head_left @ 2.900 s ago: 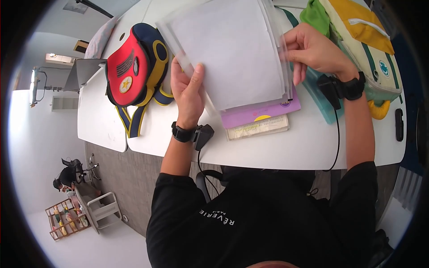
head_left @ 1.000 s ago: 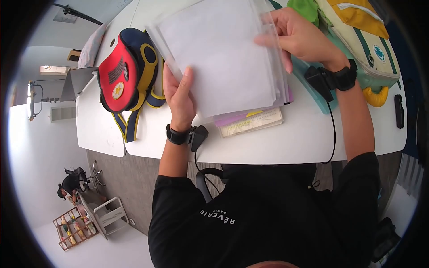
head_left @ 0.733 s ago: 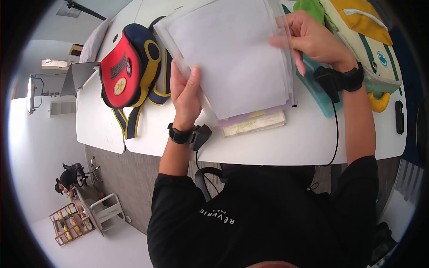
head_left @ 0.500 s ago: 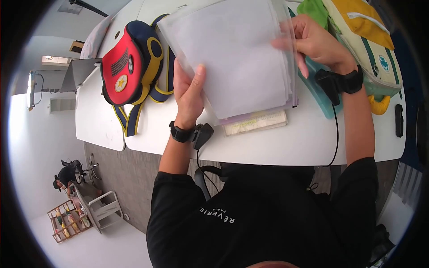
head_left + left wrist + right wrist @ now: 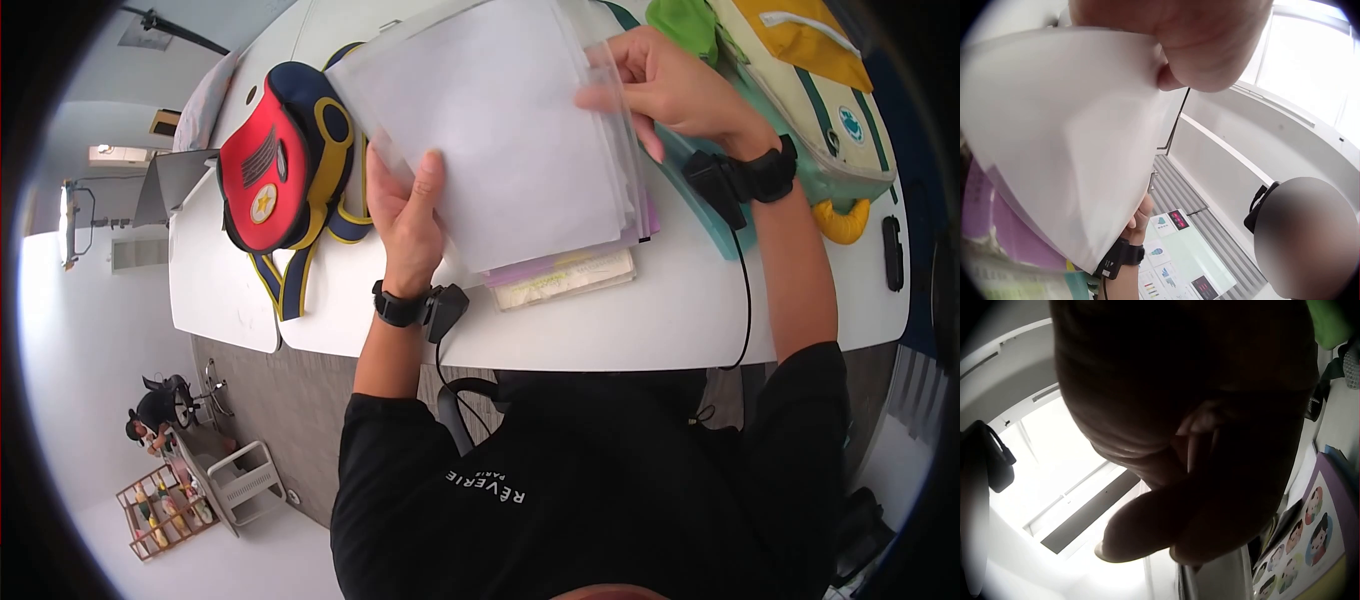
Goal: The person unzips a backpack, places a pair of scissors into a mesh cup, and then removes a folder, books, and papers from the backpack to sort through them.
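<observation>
A stack of white sheets in clear sleeves (image 5: 510,130) is held up over the table in the head view. My left hand (image 5: 408,215) grips its left edge, thumb on the front, fingers mostly behind. My right hand (image 5: 680,90) pinches the upper right edge between thumb and fingers. Beneath the stack lie a purple book (image 5: 530,268) and a cream booklet (image 5: 570,284). In the left wrist view the sheet (image 5: 1066,125) bends below my left hand (image 5: 1179,37). The right wrist view shows my right hand (image 5: 1179,425) dark, with the sheet edges at its fingertips.
On the white table (image 5: 600,335) a red and navy bag (image 5: 265,175) lies left. At the right are a teal case (image 5: 725,225), a cream and green bag (image 5: 825,120), a green cloth (image 5: 682,25) and a black object (image 5: 892,252). A person (image 5: 155,410) is in the far background.
The view has shifted slightly, so hands, stack and table items appear a little further left than half a second ago. Both hands keep their hold on the stack.
</observation>
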A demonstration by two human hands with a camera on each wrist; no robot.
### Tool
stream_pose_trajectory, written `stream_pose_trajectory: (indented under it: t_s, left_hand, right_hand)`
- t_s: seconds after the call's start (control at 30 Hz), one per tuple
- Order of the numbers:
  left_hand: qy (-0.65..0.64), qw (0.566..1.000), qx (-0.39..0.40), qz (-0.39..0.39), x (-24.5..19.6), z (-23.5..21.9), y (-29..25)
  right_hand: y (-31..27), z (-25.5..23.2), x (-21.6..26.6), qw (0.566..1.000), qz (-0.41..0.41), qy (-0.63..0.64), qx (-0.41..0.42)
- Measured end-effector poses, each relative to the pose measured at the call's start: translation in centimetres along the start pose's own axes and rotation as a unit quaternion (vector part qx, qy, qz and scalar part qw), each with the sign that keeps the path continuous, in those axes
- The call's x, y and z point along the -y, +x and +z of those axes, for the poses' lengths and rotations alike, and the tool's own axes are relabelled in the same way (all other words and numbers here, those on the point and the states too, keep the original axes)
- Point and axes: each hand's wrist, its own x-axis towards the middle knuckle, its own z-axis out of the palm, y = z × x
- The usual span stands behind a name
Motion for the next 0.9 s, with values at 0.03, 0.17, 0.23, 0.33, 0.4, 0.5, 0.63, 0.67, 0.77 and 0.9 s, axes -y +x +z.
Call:
stream_pose_trajectory:
  t_s: [0.03,0.17,0.23,0.33,0.4,0.5,0.63,0.67,0.77,0.9]
  left_hand:
    - [-0.001,1.0,0.004,-0.003,0.0,0.0,-0.1]
    - [-0.008,1.0,-0.012,-0.005,-0.2,0.0,-0.1]
    - [-0.006,1.0,-0.012,-0.003,-0.3,0.0,-0.1]
    - [-0.004,1.0,-0.003,-0.01,-0.1,0.0,0.0]
    - [-0.017,1.0,0.008,-0.003,0.0,0.0,-0.1]
    - [-0.011,1.0,0.01,-0.003,-0.2,0.3,-0.2]
    - [0.008,1.0,0.01,-0.019,-0.2,0.4,-0.3]
    - [-0.003,1.0,0.014,-0.025,-0.3,0.3,-0.3]
    - [-0.036,0.998,0.031,-0.049,0.0,-0.6,-0.3]
    - [-0.03,0.998,0.006,-0.06,0.6,-0.5,0.0]
  right_hand:
    - [-0.1,0.2,0.2,1.0,0.003,0.001,-0.004]
    - [-0.4,-1.2,1.0,0.997,0.018,0.034,-0.06]
    - [-0.2,-1.7,0.9,0.994,0.042,0.087,-0.059]
    - [0.2,-1.0,0.6,0.962,0.034,0.177,-0.206]
    - [0.4,-0.5,0.9,0.946,0.005,0.187,-0.265]
    - [0.5,-0.6,0.8,0.958,-0.016,0.151,-0.245]
    - [0.7,-0.8,0.6,0.962,-0.029,0.125,-0.24]
    - [0.6,-0.7,0.4,0.96,-0.047,0.131,-0.241]
    - [0.2,-0.4,0.7,0.96,-0.05,0.103,-0.257]
    - [0.4,-0.1,1.0,0.958,-0.044,0.074,-0.273]
